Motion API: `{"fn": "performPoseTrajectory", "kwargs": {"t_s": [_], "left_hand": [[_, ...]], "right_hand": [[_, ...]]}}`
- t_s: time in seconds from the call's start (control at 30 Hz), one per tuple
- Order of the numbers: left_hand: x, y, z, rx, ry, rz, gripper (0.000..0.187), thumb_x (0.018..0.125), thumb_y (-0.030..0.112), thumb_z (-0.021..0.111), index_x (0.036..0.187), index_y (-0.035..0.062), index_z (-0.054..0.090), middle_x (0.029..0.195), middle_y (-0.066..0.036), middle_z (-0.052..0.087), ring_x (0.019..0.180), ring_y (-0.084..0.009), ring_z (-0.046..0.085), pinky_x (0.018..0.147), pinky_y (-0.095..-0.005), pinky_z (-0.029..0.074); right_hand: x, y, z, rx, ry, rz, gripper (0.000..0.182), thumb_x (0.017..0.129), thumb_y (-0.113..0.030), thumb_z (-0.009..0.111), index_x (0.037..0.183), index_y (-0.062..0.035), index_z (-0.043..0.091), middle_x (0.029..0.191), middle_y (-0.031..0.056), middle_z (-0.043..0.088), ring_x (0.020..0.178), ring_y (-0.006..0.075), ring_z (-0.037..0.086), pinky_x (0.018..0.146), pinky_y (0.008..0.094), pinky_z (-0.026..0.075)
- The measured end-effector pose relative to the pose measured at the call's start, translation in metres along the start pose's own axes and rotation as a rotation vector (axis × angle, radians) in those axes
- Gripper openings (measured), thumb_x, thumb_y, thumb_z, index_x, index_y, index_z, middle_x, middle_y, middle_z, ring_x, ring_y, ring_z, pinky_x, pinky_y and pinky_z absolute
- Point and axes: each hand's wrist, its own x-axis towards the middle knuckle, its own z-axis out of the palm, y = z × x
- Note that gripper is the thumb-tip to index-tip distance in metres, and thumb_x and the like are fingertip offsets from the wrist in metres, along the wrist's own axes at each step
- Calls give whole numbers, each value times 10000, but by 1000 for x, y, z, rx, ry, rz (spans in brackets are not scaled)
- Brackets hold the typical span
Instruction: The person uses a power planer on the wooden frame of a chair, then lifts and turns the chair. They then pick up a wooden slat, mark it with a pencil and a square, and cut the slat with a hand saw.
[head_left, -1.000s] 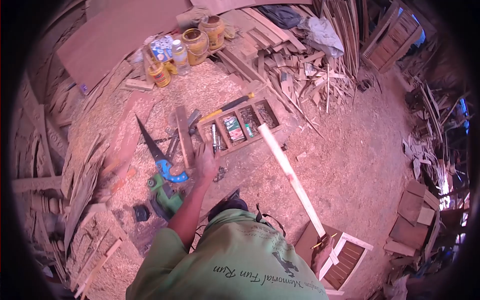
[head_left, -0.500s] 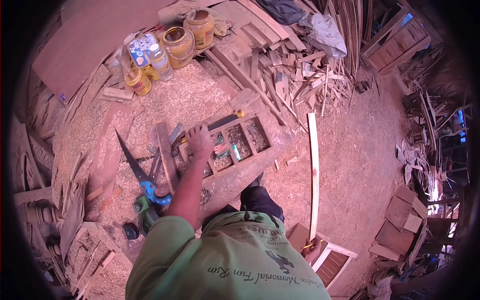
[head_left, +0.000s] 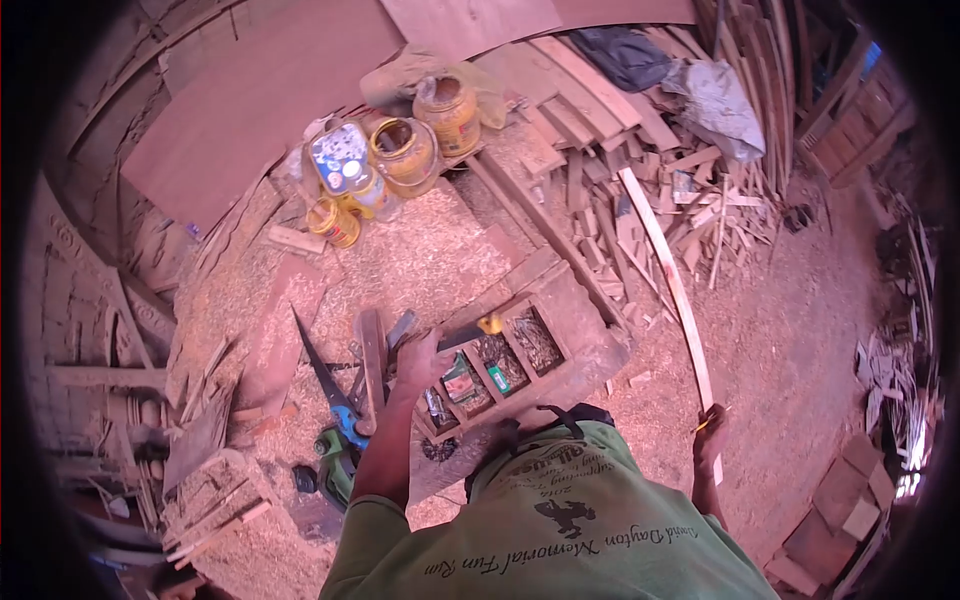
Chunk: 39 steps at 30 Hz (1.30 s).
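At nine o'clock on the shallow, compartmented wooden tray (head_left: 518,345), the left hand (head_left: 420,362) reaches over the end frame, at the near end of a long black tool with a yellow tip (head_left: 489,325). Its fingers point away from the body; whether they are clamped on the tool or merely lie against it, I cannot tell. The tray sits on the worn wooden bench (head_left: 590,345), with a green-and-white packet (head_left: 459,382), a small green item (head_left: 498,379), a silvery cylindrical item (head_left: 437,408) and wood shavings in its compartments.

Between three and four o'clock from the tray, well apart from it, the right hand (head_left: 711,428) has its fingers closed around a long, pale wooden strip (head_left: 672,268), with a slim yellow pencil-like stick (head_left: 703,426) also in the grip. From that hand the strip slants up towards eleven o'clock, its far end over the heap of wood offcuts (head_left: 600,225).

Towards eight o'clock lie a handsaw with a dark blade and blue handle (head_left: 349,426) and, just beside it, a green power tool (head_left: 336,468). Out at eleven o'clock stand two big yellow plastic tubs (head_left: 448,118), a clear plastic bottle (head_left: 372,194) and a smaller yellow tub (head_left: 334,223).
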Motion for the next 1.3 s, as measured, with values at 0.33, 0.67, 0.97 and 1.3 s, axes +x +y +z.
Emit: {"fn": "performPoseTrajectory", "kwargs": {"t_s": [0.33, 0.67, 0.97, 1.3], "left_hand": [[51, -101, -44, 260, 413, -239, 575, 744, 302, 858, 1222, 48, 664, 1001, -205, 726, 1035, -441, 686, 940, -527, 519], [93, -93, -74, 19, 596, -558, 691, 898, 284, 773, 1505, 74, 517, 1493, -286, 545, 1359, -453, 558, 1119, -537, 464], [-264, -47, -41, 627, 938, -1264, 640, 940, 335, 744, 1481, 46, 560, 1449, -319, 522, 1318, -510, 505, 1115, -533, 423], [-381, -121, -10, -416, 1149, -1045, 461, 955, 305, 802, 1252, -16, 657, 1063, -161, 729, 931, -269, 654, 908, -373, 523]], "right_hand": [[112, -97, 42, 286, -337, -350, 429, 935, 58, 706, 1339, -36, 596, 1046, 145, 605, 939, 281, 621, 841, 394, 546], [167, -214, 53, 123, -532, -681, 429, 937, 4, 711, 1348, -27, 591, 1483, 241, 565, 1302, 439, 594, 1059, 499, 518], [123, -204, 48, 131, -727, -804, 443, 941, 11, 699, 1365, -36, 583, 1441, 243, 572, 1352, 469, 540, 1062, 519, 507], [77, -197, 63, 20, -601, -1088, 441, 913, -10, 736, 1330, -20, 591, 1411, 269, 587, 1265, 500, 563, 1035, 537, 509]]}}
